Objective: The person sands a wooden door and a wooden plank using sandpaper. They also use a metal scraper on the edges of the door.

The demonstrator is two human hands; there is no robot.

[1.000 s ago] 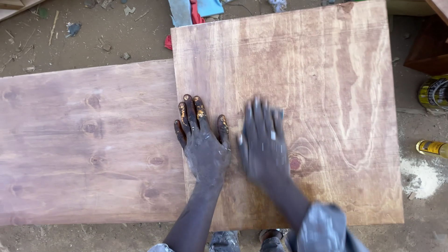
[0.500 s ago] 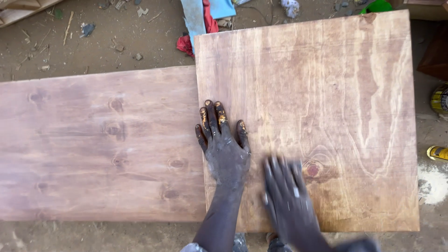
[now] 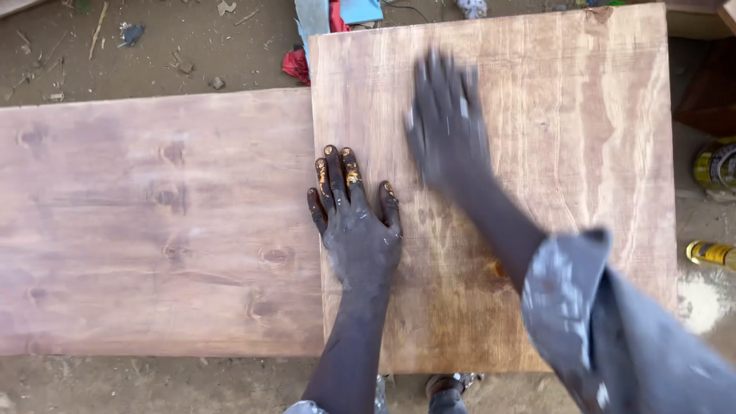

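Reddish-brown grainy plywood panel, seemingly wet-stained, under both hands.

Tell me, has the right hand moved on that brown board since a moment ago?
Yes. The right hand has swept away from the person, from beside the dark knot near the brown board's near edge to past the fingertips of the flat left hand.
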